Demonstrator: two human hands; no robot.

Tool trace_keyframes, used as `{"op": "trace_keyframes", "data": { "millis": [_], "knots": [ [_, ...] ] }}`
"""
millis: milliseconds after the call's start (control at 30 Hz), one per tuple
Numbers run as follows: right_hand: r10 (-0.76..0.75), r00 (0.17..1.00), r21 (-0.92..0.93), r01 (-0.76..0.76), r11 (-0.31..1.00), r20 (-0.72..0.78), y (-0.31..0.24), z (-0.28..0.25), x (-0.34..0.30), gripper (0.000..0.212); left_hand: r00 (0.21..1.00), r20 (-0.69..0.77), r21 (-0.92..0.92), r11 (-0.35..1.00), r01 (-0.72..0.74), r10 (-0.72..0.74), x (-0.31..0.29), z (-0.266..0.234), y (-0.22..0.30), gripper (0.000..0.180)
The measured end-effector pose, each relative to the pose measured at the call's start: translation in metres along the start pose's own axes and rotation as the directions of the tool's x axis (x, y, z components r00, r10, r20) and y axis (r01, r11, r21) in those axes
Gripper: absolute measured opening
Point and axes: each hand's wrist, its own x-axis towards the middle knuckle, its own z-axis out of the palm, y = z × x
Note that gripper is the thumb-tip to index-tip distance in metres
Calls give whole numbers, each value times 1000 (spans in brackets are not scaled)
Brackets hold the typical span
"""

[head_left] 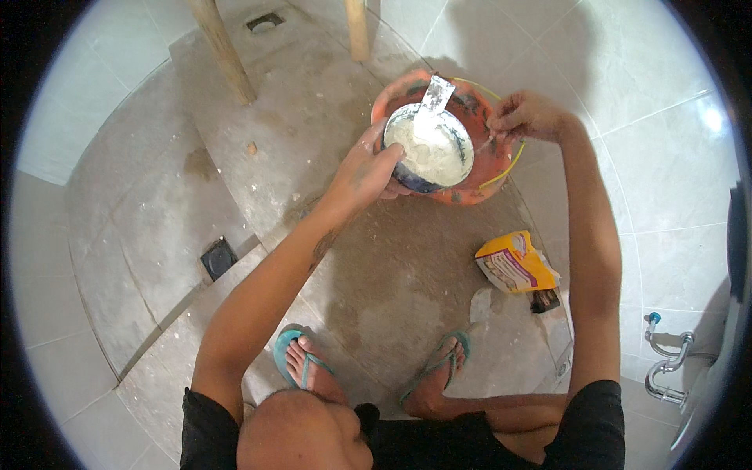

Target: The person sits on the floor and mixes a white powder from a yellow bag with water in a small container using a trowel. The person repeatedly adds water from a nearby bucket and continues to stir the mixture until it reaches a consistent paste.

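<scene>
The small bowl (429, 149) is full of thick white paste and sits at the far side of the floor, over an orange bucket (489, 168). The bowl is dark on the outside and white inside. A flat scraper (433, 106) stands in the paste, and its wide blade leans toward the far side. The left hand (366, 168) holds the near left edge of the bowl, with the fingers curled around the rim and the thumb on top. The right hand (523, 116) is just right of the bowl, above the bucket rim. Its fingers are pinched tight on something thin and small, but I cannot tell what it is. The bucket has a thin yellow handle (513, 160) on its right side. Near the right foot lies a yellow bag (513, 262), torn open, on the bare grey floor (392, 266). Two wooden poles (223, 51) stand at the far side. A metal tap (666, 368) shows at the near right, by the white tiles.
</scene>
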Motion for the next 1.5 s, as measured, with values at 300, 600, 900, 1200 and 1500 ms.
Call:
{"op": "trace_keyframes", "data": {
  "millis": [300, 600, 900, 1200, 1500],
  "knots": [
    [-122, 987, -191, 141, 971, 109, -97, 43, -30, 14, 994, 87, -9, 998, -64, 64, 6, 1, -2, 57],
    [-223, 959, -157, 251, 955, 175, -102, 44, -29, 19, 995, 91, -33, 998, -48, 51, -4, -1, 3, 57],
    [225, 954, 162, -194, 968, -198, 89, 57, 90, 37, 999, 47, -20, 1000, -2, 3, -11, -8, 4, 59],
    [26, 995, -592, -81, 802, -101, 100, 42, 71, 31, 1000, 15, -93, 996, -5, 7, -5, -9, 0, 59],
    [-105, 994, -68, 106, 992, 19, -42, 20, -25, 12, 998, 65, -87, 996, 21, -16, 6, -6, -8, 63]
  ]
}}
